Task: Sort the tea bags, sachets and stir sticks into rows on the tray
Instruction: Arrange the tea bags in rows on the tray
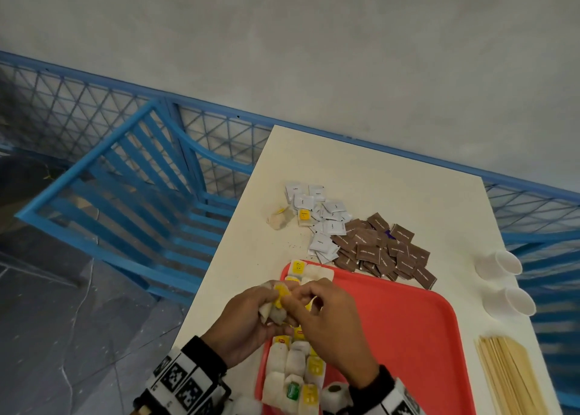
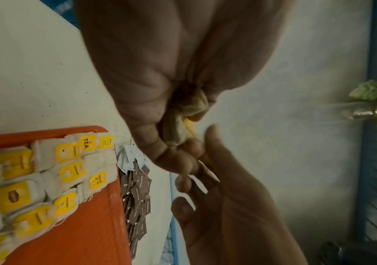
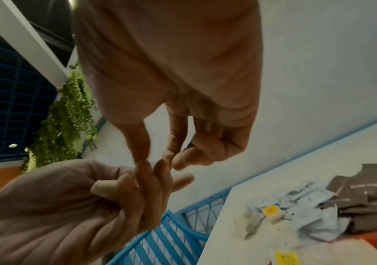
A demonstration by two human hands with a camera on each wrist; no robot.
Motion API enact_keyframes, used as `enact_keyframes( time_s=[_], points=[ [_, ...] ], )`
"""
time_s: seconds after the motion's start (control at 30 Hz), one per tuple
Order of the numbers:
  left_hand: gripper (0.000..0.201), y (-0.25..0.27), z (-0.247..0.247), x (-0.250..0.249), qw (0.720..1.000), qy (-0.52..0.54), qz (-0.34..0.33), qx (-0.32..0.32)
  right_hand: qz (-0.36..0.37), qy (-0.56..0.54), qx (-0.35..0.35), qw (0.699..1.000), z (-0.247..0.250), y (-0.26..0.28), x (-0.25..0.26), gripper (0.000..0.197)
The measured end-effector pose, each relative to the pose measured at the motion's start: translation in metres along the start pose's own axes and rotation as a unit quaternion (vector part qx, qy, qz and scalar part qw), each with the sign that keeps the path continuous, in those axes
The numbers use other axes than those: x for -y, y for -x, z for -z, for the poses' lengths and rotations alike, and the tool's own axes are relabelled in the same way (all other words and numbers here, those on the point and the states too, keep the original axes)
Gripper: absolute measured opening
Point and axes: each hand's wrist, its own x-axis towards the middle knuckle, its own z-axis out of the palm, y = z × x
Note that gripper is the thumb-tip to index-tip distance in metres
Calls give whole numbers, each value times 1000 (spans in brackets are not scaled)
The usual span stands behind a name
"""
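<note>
My left hand [image 1: 248,315] grips a bunch of tea bags [image 1: 276,301], fingers curled round them; my right hand [image 1: 326,317] pinches at a yellow tag on the bunch, above the red tray's [image 1: 408,336] left edge. The tea-bag row [image 1: 298,370] lies directly below, running front to back. Bags: crumpled white paper, yellow tags. Sachets [image 1: 361,239] lie on the tabletop [image 1: 345,163] beyond, stir sticks [image 1: 508,377] right.
</note>
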Motion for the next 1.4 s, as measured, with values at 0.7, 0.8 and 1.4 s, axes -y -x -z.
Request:
enact_keyframes(
  time_s=[0.7, 0.8, 1.4],
  points=[
    [24, 7, -51, -34, 907, -325, -267, -26, 83, -100, -60, 990, 80, -3, 8, 8],
    [15, 5, -60, -36, 882, -356, -308, -35, 77, -157, -67, 982, 78, -1, 14, 5],
    [15, 13, 13, 14, 907, -379, -128, -131, -216, -94, -3, 972, 2, -19, -155, 28]
  ],
)
